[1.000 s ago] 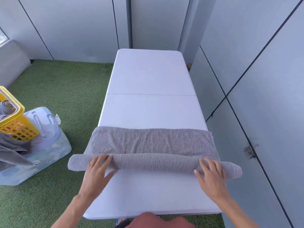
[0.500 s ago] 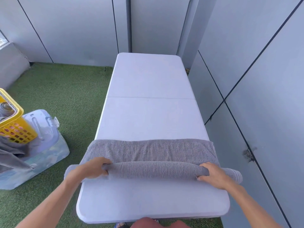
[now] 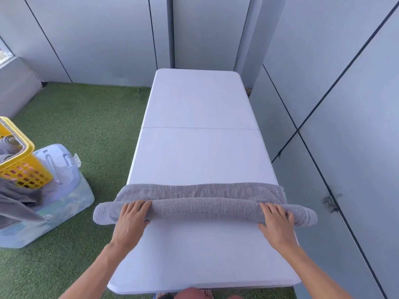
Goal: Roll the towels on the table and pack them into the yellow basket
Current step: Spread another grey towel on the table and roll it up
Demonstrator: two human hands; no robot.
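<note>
fingers point(image 3: 138, 207) straight, released | left hand point(image 3: 129, 221), right hand point(image 3: 275, 222) palms-down pressing grey towel point(image 3: 205, 209) roll | table point(image 3: 198, 152)

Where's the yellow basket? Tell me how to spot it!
Look left of the long white folding table, on the green artificial grass. On a clear plastic storage box sits the yellow plastic basket: the only bright yellow thing, its sides full of holes.

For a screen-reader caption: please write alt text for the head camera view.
Both hands, left hand and right hand, press flat on a mostly rolled grey towel across a white table. A yellow basket holding rolled towels sits on a clear plastic bin on green turf at left.
</note>
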